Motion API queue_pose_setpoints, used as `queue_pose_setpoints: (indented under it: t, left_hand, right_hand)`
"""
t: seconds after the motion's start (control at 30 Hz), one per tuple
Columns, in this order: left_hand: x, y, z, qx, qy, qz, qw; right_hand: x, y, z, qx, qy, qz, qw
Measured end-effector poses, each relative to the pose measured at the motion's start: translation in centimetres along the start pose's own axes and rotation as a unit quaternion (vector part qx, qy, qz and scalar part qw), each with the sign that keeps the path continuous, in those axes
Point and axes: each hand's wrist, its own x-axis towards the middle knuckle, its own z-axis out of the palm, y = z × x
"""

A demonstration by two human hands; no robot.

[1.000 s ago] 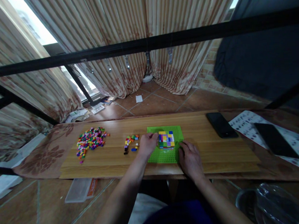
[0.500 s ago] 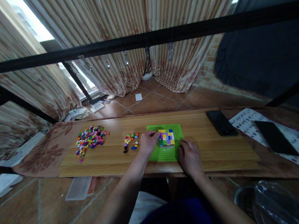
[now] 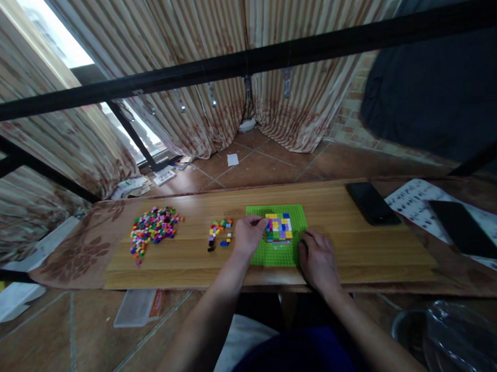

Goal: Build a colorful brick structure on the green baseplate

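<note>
A green studded baseplate [image 3: 278,259] lies on the wooden board, and a multicoloured block of toy bricks [image 3: 279,227] is built on its middle. My left hand [image 3: 248,234] reaches over the plate's left side, thumb and forefinger pinched against the left edge of the block. Whatever is between those fingertips is hidden. At the plate's right edge, my right hand [image 3: 318,260] rests with curled fingers gripping the rim. A small group of loose bricks [image 3: 220,227] lies left of my left hand.
A large pile of small coloured bricks [image 3: 155,228] sits further left on the wooden board [image 3: 186,268]. To the right are a black phone [image 3: 372,203], a printed sheet [image 3: 413,194] and another dark flat device [image 3: 465,229]. A clear plastic box [image 3: 135,308] is on the floor below.
The whole view has shifted slightly, so things appear a little further right. Both hands keep nearly the same places on the baseplate, the left fingers still at the block's left edge.
</note>
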Motion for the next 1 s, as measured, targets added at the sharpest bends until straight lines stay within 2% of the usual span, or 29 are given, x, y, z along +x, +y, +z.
queue_pose_setpoints:
  t: [0.17, 0.27, 0.37, 0.57, 0.67, 0.83, 1.0]
  left_hand:
    - [-0.1, -0.8, -0.1, 0.015, 0.021, 0.045, 0.999]
    - [-1.1, -1.3, -1.0, -0.006, 0.029, 0.057, 0.998]
    - [-2.6, -2.1, -3.0, -0.003, 0.051, 0.06, 0.997]
    - [-6.0, -4.1, -8.6, 0.07, 0.123, 0.051, 0.989]
    - [-7.0, -4.5, -10.2, 0.086, 0.146, 0.032, 0.985]
    - [-7.2, -4.5, -10.5, 0.152, 0.155, 0.042, 0.975]
    - [-6.6, -3.9, -9.9, 0.294, 0.145, 0.063, 0.943]
  right_hand:
    - [0.0, -0.1, -0.1, 0.0, 0.004, 0.001, 1.0]
    - [0.0, -0.1, -0.1, 0.0, 0.006, 0.003, 1.0]
    - [0.0, -0.1, -0.1, 0.0, 0.006, 0.004, 1.0]
    - [0.0, 0.1, 0.0, 0.001, 0.011, -0.002, 1.0]
    - [-0.1, 0.2, -0.1, 0.006, 0.013, -0.007, 1.0]
    - [-0.1, 0.3, -0.1, 0.005, 0.015, -0.009, 1.0]
    - [-0.2, 0.5, 0.1, -0.004, 0.017, -0.01, 1.0]
